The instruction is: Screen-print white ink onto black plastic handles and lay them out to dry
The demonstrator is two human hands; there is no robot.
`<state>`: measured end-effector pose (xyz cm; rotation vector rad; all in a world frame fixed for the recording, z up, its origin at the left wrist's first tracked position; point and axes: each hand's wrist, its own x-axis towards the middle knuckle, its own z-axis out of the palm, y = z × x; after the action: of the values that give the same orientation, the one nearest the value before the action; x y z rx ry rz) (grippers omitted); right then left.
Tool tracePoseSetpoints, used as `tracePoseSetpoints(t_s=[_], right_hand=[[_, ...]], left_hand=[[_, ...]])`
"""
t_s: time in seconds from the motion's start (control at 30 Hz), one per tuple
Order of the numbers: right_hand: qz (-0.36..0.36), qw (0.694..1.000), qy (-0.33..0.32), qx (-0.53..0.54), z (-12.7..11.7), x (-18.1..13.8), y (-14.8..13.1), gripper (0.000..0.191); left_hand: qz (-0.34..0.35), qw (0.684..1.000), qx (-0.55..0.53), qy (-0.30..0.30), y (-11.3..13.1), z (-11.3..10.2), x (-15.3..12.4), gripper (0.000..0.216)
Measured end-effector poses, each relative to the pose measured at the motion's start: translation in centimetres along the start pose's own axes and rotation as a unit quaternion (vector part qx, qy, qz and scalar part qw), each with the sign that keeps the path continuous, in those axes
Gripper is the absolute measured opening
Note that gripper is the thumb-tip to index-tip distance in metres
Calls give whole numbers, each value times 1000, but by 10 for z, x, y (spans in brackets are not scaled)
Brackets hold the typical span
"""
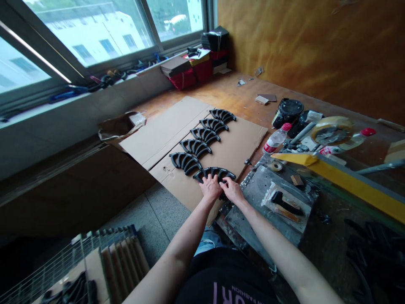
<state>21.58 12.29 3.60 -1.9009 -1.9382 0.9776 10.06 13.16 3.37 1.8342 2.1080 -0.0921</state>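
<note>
I see the bench [240, 90] first, a wide wooden top running under the window [95, 29] to the far wall. A cardboard [177, 126] sheet lies flat on it, its near corner hanging over the bench edge above the floor [152, 219].

On the cardboard a row of five black curved parts [202, 134] runs away from me in a neat line, each set apart from the next. A sixth part [214, 173] sits nearest, just right of the row's near end, close to the cardboard's near edge.

My left hand [210, 188] and right hand [232, 191] both rest on that sixth part, fingers spread flat and pressing down on it; neither is closed around it.

To the right there is a grey metal plate [268, 185] with a small bagged tool [284, 204], a water bottle [276, 140], a tape roll [332, 131] and a yellow bar [348, 179].

The risk, as I judge it, is the overhang: the part lies near the unsupported corner, so a push downward or toward me could bend the cardboard and tip the part to the floor. A sideways slide left could knock the nearest part in the row out of line.

Room is best on the bare cardboard to the left of the row. The right side is tight, with the plate's edge just beside my right hand.
</note>
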Motion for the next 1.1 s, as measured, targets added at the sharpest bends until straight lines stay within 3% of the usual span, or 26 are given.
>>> tracePoseSetpoints(t_s=[0.33, 0.47, 0.63, 0.7, 0.83, 0.97, 1.1], right_hand=[[-19, 998, -33, -42, 3, 5, 3, 35], [-38, 999, 2, -2, 1, -3, 3, 29], [-87, 985, 101, 107, -10, -19, 4, 32], [-85, 984, 116, 106, -14, -19, 6, 35], [-74, 996, 46, -6, -8, -1, 9, 31], [-74, 989, -51, -121, 11, 22, 6, 39], [-34, 986, -79, -144, 23, 33, 0, 54]], left_hand=[[-5, 1000, 2, -8, 2, -2, 3, 36], [-10, 999, -34, 6, 0, -8, -1, 38], [-46, 989, -138, 5, -8, -31, -8, 55], [-53, 979, -195, -3, -13, -45, -10, 59], [-18, 964, -265, -6, -21, -74, -7, 58], [56, 982, -176, 47, -4, -99, 34, 56], [151, 982, -75, 81, 45, -114, 116, 57]])
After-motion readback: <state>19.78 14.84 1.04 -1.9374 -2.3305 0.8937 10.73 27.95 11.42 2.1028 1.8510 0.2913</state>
